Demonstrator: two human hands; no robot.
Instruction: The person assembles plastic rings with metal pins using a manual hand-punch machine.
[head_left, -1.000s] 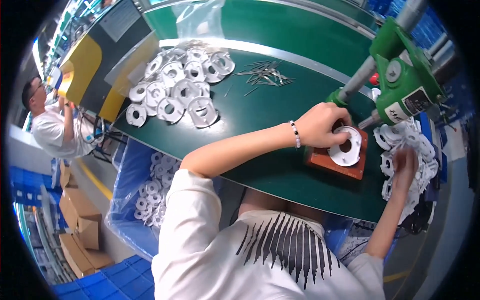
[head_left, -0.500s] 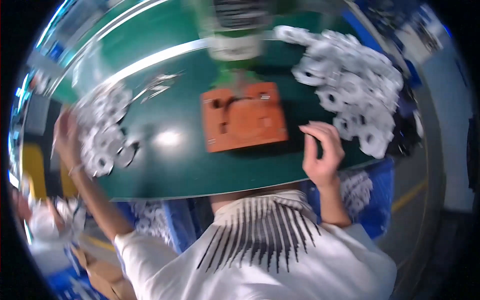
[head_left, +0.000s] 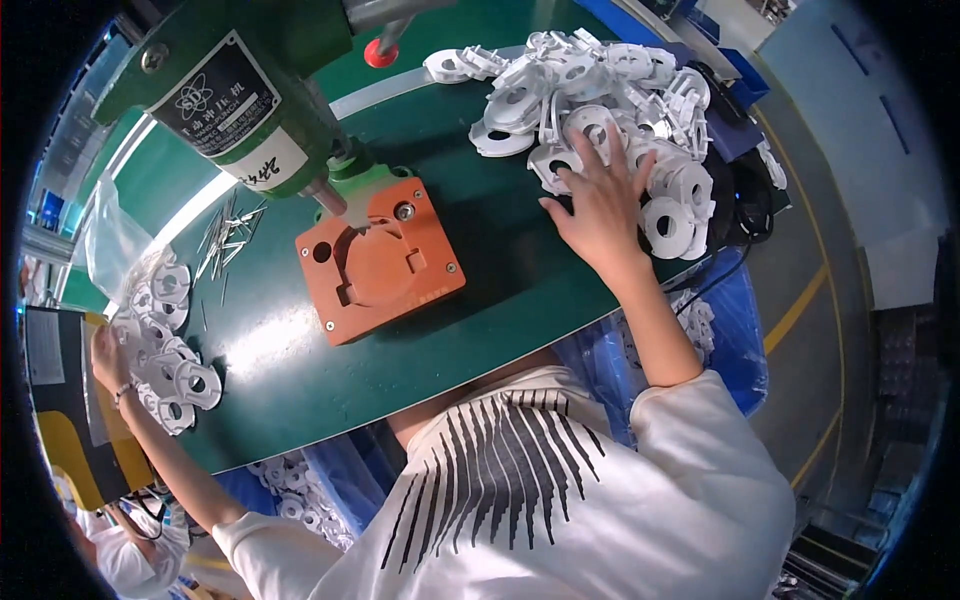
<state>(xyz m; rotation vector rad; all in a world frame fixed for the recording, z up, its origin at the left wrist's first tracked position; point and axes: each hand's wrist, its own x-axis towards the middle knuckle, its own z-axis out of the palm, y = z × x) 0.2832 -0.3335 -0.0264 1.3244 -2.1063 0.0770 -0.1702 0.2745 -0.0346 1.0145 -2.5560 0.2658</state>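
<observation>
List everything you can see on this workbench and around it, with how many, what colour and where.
Green table: one, dark green, fills the middle.
Press machine: one, green, top left, over the block.
Orange block: one, orange, centre of table, nothing in its recess.
White rings, right pile: many, white, top right on the table.
White rings, left pile: many, white, left edge of table.
Metal pins: a scatter, silver, left of the block.
Clear bag: one, see-through, far left.
Blue bin: one, blue, under the right table edge.
Left hand: on the left pile of rings.
Right hand: fingers spread on the right pile of rings.
</observation>
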